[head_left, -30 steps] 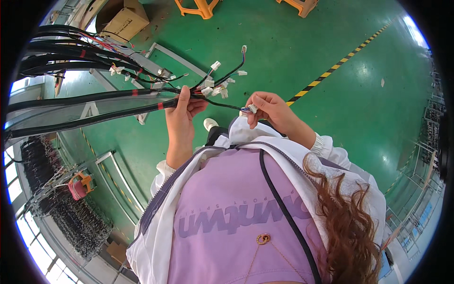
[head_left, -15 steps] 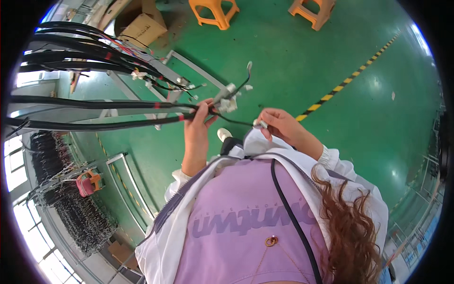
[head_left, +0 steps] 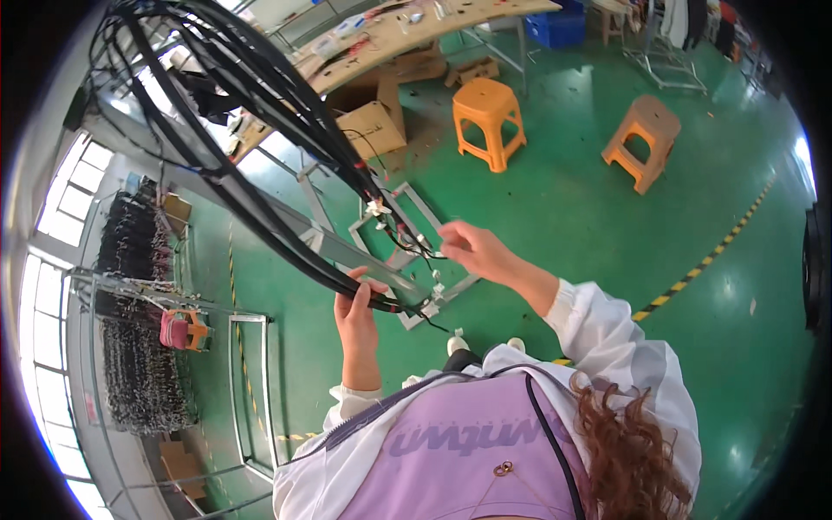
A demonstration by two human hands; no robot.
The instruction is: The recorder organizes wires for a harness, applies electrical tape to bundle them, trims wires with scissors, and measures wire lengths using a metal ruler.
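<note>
My left hand [head_left: 357, 325] is closed around the lower end of a pair of black sleeved cable harnesses [head_left: 290, 243], which slope down from the upper left. White connectors [head_left: 431, 308] and a short black wire end stick out past my fingers. My right hand [head_left: 485, 253] is raised beside the tips of a second bundle of black cables [head_left: 334, 143]. Its fingers are curled together, close to the wire ends and small white connectors [head_left: 375, 208] of that bundle. Whatever lies between these fingertips is too small to make out.
A grey metal frame [head_left: 425, 208] stands below the cables. Beyond are a cardboard box [head_left: 373, 128], an orange stool [head_left: 487, 108], a brown stool [head_left: 650, 130] and a cluttered workbench [head_left: 399, 35]. More harnesses [head_left: 139, 347] hang at left. Yellow-black tape [head_left: 693, 276] crosses the green floor.
My right hand has left the connector end by my left hand and moved up beside the second bundle. The view has tilted up, showing the workbench. My left hand still grips the harnesses.
</note>
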